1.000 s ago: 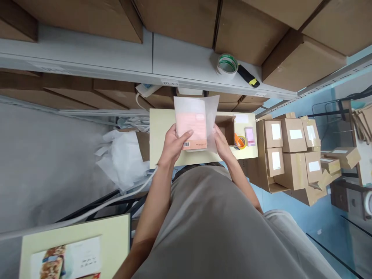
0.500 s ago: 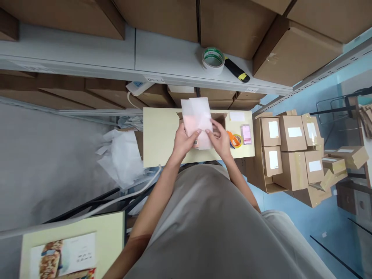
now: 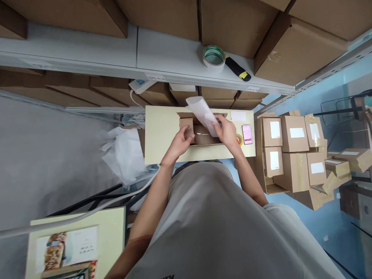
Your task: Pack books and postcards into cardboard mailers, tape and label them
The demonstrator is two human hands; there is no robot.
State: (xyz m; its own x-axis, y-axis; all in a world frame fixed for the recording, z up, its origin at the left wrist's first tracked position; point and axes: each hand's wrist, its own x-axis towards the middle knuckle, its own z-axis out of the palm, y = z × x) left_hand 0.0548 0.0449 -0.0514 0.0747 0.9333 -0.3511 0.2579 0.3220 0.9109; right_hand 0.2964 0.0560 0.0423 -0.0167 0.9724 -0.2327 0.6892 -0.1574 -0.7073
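An open cardboard box sits on a pale yellow table in front of me. My left hand rests on the box's left flap, fingers curled over its edge. My right hand holds a white translucent wrapping sheet that sticks up and back from the box's right side. The pink book seen earlier is out of sight. A phone with a pink screen lies just right of my right hand, beside an orange and yellow tape dispenser.
A roll of tape and a black and yellow knife lie on the grey shelf above. Stacked labelled cartons stand to the right. Crumpled white wrapping lies left of the table. Another table with a printed box is at lower left.
The wrapped pink book went down from in front of me into the box. My left hand moved to the box's left flap; my right hand kept the white sheet.
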